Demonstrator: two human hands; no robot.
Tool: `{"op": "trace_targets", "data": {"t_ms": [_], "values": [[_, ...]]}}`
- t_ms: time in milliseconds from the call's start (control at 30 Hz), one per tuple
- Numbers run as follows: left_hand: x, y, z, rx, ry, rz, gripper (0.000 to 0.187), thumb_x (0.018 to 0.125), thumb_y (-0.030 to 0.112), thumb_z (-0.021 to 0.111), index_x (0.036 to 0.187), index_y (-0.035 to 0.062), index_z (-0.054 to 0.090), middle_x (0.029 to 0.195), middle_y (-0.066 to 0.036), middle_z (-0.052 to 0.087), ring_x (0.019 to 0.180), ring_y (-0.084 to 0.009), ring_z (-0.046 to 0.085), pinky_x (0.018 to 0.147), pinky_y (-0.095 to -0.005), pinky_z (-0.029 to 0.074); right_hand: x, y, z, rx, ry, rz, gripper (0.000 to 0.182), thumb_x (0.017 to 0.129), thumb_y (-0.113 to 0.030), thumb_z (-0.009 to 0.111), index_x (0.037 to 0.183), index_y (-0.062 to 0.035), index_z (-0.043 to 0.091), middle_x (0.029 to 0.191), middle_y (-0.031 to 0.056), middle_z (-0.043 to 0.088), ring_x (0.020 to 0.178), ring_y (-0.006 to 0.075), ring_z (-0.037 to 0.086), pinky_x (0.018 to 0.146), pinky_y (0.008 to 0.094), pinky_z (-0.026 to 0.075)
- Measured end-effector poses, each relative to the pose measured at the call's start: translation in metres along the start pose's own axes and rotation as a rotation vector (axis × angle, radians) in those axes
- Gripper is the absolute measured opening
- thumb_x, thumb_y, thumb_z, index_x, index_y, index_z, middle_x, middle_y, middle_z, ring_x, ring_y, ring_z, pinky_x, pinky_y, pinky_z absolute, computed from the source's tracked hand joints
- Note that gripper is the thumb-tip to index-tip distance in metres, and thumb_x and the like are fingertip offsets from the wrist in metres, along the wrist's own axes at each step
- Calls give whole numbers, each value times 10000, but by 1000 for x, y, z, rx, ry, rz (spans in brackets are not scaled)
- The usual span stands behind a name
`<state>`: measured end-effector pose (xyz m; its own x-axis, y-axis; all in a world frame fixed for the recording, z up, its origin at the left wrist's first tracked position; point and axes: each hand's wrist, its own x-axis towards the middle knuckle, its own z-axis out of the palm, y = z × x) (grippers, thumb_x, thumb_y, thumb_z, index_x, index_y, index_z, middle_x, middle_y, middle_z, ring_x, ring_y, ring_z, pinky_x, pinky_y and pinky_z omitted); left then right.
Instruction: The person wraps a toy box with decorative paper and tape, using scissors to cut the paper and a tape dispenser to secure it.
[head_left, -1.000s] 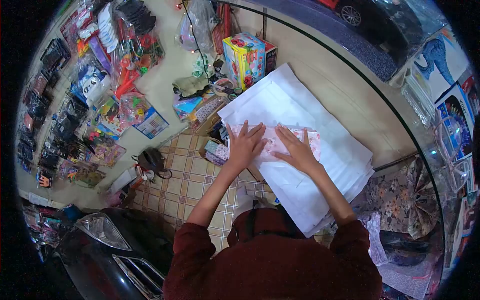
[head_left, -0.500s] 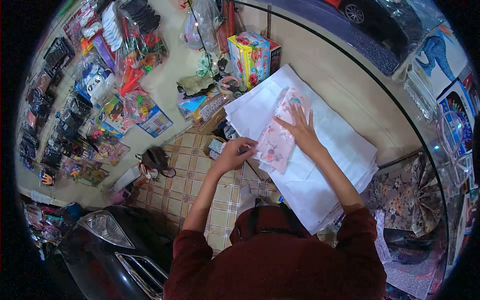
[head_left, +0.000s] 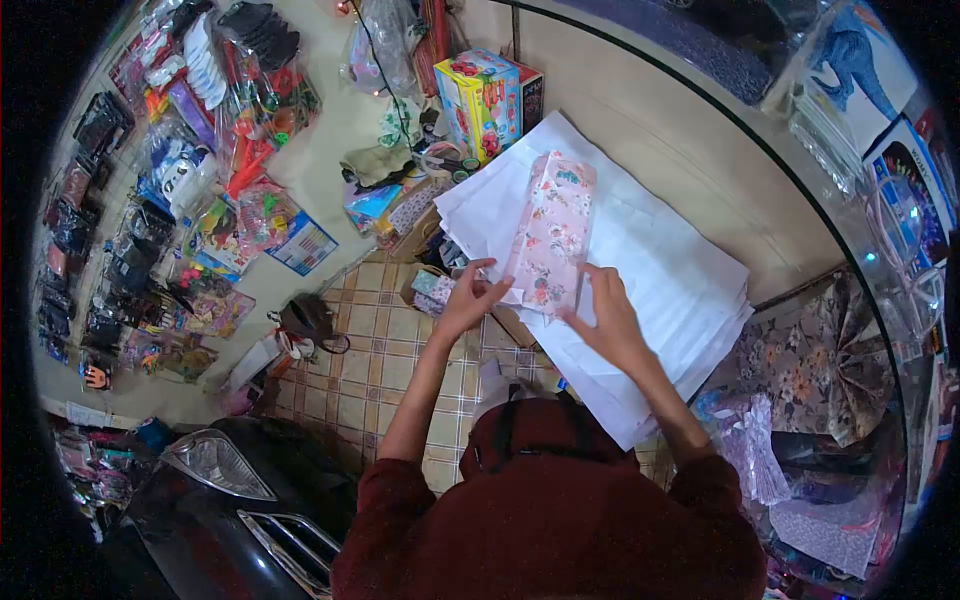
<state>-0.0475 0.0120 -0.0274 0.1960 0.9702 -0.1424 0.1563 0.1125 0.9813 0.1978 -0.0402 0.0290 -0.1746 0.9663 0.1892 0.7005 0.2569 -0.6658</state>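
A long flat parcel in pink floral paper (head_left: 556, 225) lies on a stack of large white sheets (head_left: 660, 270), with a folded strip along its left side. My left hand (head_left: 468, 303) is at the parcel's lower left edge, thumb and fingers apart, near a small pale flap. At the lower right corner, my right hand (head_left: 612, 320) has its fingertips by the right edge and its thumb by the bottom edge. Its fingers are spread too. What is inside the paper is hidden.
A colourful toy box (head_left: 480, 105) stands behind the sheets, beside a roll of tape (head_left: 440, 160). A curved glass edge (head_left: 800, 195) runs along the right. Packaged goods hang at left above a black motor scooter (head_left: 230, 510). Floral fabric (head_left: 810, 360) lies at right.
My right hand has slid off the parcel's top to its lower right corner. The parcel now shows a folded strip on its left and looks narrower. The camera view has shifted slightly.
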Motion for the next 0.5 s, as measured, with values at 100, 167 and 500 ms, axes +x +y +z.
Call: {"op": "trace_targets", "data": {"t_ms": [100, 167, 500], "values": [[2, -1, 3, -29, -7, 4, 549, 868, 249, 690, 1286, 2, 433, 651, 18, 543, 588, -44, 470, 541, -202, 339, -10, -8, 24, -156, 131, -124, 813, 704, -242, 801, 1349, -20, 359, 1245, 233, 381, 1064, 383, 480, 889, 413, 445], [3, -3, 1, -60, -35, 34, 554, 863, 222, 695, 1296, 3, 428, 631, 30, 543, 568, -39, 467, 523, -199, 338, -12, -10, 39, -178, 147, -96, 831, 700, -253, 804, 1365, -38, 353, 1281, 238, 353, 1073, 401, 471, 906, 421, 440], [5, -3, 14, -322, 30, 22, 598, 843, 164, 717, 1330, 20, 401, 669, 5, 617, 615, -42, 547, 551, -194, 407, -6, -14, 35, -25, 238, -149, 703, 692, 13, 674, 1345, -91, 437, 1339, 211, 319, 1135, 398, 449, 921, 451, 444]]}}
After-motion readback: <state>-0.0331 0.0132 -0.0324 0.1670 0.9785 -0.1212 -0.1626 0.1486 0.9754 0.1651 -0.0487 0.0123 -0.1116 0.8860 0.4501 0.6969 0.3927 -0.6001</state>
